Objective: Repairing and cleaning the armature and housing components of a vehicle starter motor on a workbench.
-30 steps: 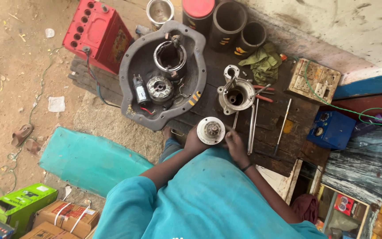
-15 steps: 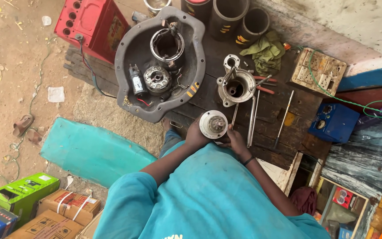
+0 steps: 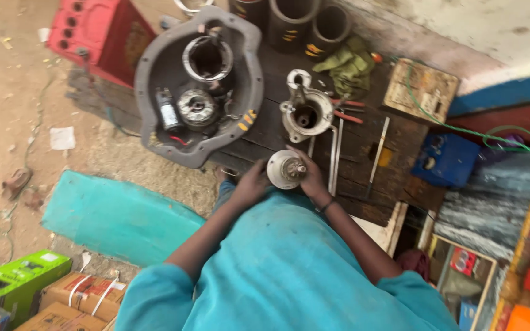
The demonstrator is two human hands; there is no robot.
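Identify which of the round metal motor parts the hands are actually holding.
The small silvery disc with a stubby shaft, clasped between left hand and right hand; the others sit untouched in the grey basin.

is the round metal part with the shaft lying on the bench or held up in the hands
Held up. The round metal part sits between the left hand and right hand, above the bench, shaft pointing up.

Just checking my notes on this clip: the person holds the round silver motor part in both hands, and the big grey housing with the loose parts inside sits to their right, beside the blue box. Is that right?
Not quite. In the head view both hands, left hand and right hand, do hold the round silver motor part, but the big grey housing sits ahead and to their left, beside the red battery. The blue box is on the right, apart from it.
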